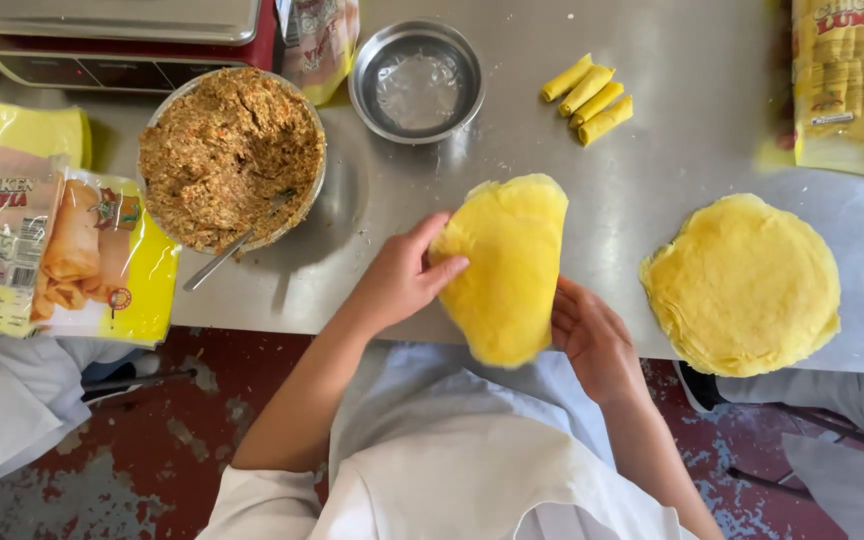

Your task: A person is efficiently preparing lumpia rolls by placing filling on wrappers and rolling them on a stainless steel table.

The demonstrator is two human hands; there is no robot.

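A thin round yellow wrapper (508, 270) hangs over the front edge of the steel table (652, 150), held between both hands. My left hand (399, 278) grips its left edge with the thumb on top. My right hand (593, 340) supports it from the right and underneath. A stack of the same yellow wrappers (742, 283) lies to the right. A metal bowl of brown minced filling (229, 155) with a spoon (232, 250) in it sits to the left.
A small steel bowl of clear liquid (417, 82) stands behind the wrapper. Several rolled yellow rolls (588, 97) lie at the back. Printed yellow packages lie at the left (52, 250) and the top right (850, 85). A scale (122, 40) is at the back left.
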